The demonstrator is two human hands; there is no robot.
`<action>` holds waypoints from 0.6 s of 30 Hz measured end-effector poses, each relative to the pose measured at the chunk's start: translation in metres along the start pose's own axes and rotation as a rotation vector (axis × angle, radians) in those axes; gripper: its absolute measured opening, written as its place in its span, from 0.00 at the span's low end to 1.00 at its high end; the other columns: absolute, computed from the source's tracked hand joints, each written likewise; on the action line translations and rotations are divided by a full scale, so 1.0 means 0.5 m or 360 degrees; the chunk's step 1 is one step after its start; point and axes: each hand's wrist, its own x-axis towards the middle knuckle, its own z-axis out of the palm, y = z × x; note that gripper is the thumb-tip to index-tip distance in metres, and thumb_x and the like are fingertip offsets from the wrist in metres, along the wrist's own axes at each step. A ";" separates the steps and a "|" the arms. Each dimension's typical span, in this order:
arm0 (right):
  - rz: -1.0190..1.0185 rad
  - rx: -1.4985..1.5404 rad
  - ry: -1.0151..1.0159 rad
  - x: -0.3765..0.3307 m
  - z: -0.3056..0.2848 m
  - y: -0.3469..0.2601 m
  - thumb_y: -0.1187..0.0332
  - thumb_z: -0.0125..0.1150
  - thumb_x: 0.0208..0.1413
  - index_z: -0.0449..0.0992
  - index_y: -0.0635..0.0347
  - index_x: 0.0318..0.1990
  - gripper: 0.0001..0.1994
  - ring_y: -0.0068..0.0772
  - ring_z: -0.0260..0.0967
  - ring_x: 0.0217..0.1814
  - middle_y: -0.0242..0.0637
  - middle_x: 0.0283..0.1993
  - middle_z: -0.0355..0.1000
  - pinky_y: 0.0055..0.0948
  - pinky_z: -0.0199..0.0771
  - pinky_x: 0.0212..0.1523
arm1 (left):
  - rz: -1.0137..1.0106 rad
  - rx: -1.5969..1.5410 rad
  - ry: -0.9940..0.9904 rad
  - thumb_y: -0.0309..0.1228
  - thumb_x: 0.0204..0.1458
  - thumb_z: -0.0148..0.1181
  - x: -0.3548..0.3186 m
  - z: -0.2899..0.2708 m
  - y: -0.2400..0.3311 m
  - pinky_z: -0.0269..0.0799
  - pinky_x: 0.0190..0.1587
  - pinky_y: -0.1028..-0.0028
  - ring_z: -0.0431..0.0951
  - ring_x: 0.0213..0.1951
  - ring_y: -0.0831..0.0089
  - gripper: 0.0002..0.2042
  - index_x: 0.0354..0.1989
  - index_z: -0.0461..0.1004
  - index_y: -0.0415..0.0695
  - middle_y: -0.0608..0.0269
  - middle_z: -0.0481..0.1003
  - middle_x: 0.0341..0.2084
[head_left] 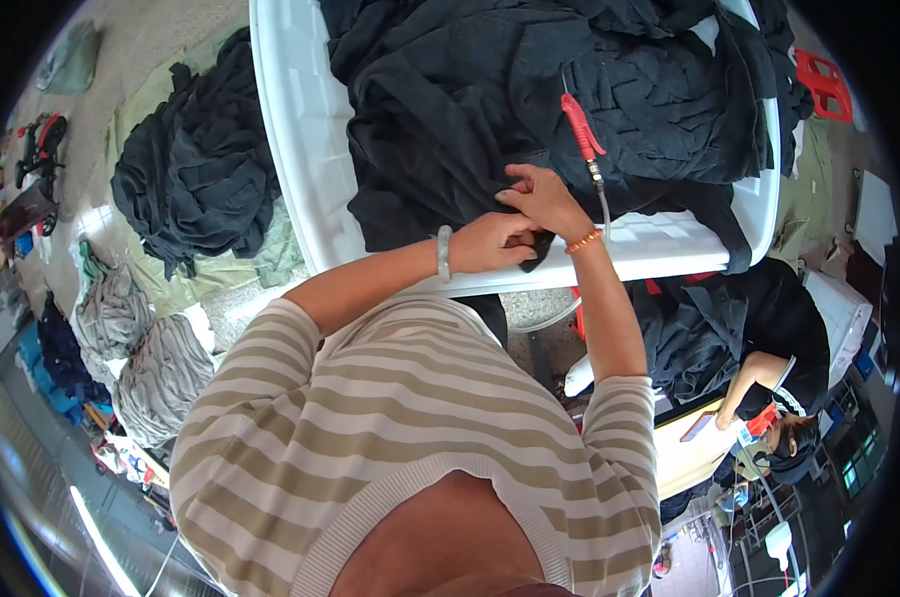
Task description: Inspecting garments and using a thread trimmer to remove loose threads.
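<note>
At the far left a red-and-black wheeled machine [40, 147] stood on the floor, blurred by the lens edge, and any lettering on it was too small to read. Close by, a grey-green bag [69, 60] lay near the upper rim of the view. Further in, bunched grey cloth [161, 376] was piled below a heap of dark fabric [201, 164], which rested on a green sheet [196, 286].

Next came a white tub [296, 149], filled with black cloth [440, 119] in loose folds; one strip hung over its near rim toward the right. The left hand [492, 243], with a pale bangle [444, 254] at its wrist, had its grip closed on a fold of that cloth by the near wall. The right hand [549, 203] (an orange beaded bracelet [583, 241] circled this wrist) pinched the cloth just beside it, thumb and forefinger drawn together.

To the right of the hands, a red-handled tool [582, 129] lay on the cloth, its thin nozzle pointing away and a hose [605, 211] running back from its metal fitting; any marking on it was illegible. Lower right, a co-worker in black held a phone [698, 427]. Beyond the tub's far right side stood a red plastic stool [824, 86].
</note>
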 end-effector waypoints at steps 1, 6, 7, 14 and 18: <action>-0.0035 -0.0169 0.0074 0.007 -0.001 0.030 0.59 0.63 0.52 0.72 0.68 0.51 0.24 0.37 0.74 0.46 0.47 0.44 0.76 0.34 0.72 0.46 | 0.0022 0.0148 0.0071 0.22 0.51 0.59 -0.006 -0.014 0.022 0.70 0.44 0.75 0.74 0.36 0.75 0.16 0.50 0.70 0.41 0.62 0.73 0.31; -0.0235 0.0692 0.0171 -0.056 -0.037 -0.058 0.73 0.46 0.63 0.73 0.68 0.48 0.12 0.12 0.65 0.40 0.25 0.36 0.72 0.18 0.67 0.42 | 0.0461 0.1333 0.1103 0.22 0.38 0.64 -0.015 -0.200 0.071 0.62 0.58 0.63 0.67 0.53 0.54 0.27 0.53 0.70 0.46 0.54 0.70 0.48; -0.0236 0.0697 0.0180 -0.075 -0.043 -0.089 0.73 0.46 0.63 0.73 0.68 0.48 0.12 0.12 0.65 0.40 0.25 0.36 0.72 0.18 0.67 0.42 | 0.0403 0.1455 0.1191 0.21 0.35 0.65 -0.006 -0.237 0.063 0.59 0.60 0.62 0.62 0.58 0.52 0.36 0.59 0.64 0.48 0.53 0.66 0.54; -0.0916 0.1078 0.0099 -0.224 -0.179 -0.277 0.62 0.59 0.55 0.73 0.69 0.46 0.18 0.21 0.68 0.42 0.35 0.40 0.71 0.20 0.64 0.47 | -0.0383 0.1960 0.0726 0.31 0.44 0.61 -0.011 -0.395 0.022 0.66 0.51 0.49 0.66 0.58 0.62 0.24 0.54 0.72 0.56 0.62 0.72 0.51; -0.0814 0.0994 0.0533 -0.278 -0.266 -0.274 0.56 0.57 0.54 0.71 0.72 0.53 0.26 0.39 0.70 0.54 0.48 0.51 0.71 0.35 0.66 0.59 | -0.0670 0.1799 0.0587 0.35 0.46 0.60 -0.074 -0.378 0.138 0.68 0.51 0.60 0.73 0.51 0.60 0.22 0.53 0.72 0.51 0.57 0.74 0.46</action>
